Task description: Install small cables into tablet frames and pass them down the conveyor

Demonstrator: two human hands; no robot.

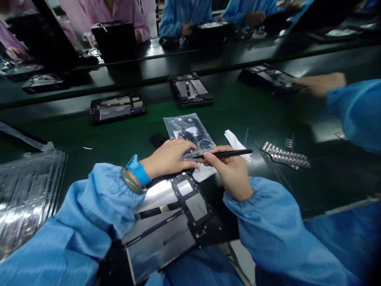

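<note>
My right hand (230,171) is closed around black tweezers (235,152), their tip pointing left into the gap between my left thumb and index finger. My left hand (171,157) has thumb and index finger apart, at the near edge of a clear plastic bag (205,137) of small black parts. Whether it touches the bag I cannot tell. Below my hands lies an opened tablet-like device (163,232) with silver panels and a black frame, tilted at the table's near edge. A white paper piece (204,171) lies beneath the tweezers.
Similar open devices (117,108) (192,90) (268,77) lie along the green table (154,95). A co-worker's hand (324,84) touches the right one. Metallic strips (285,155) lie right, stacked clear trays (29,194) left. Other people sit across the bench.
</note>
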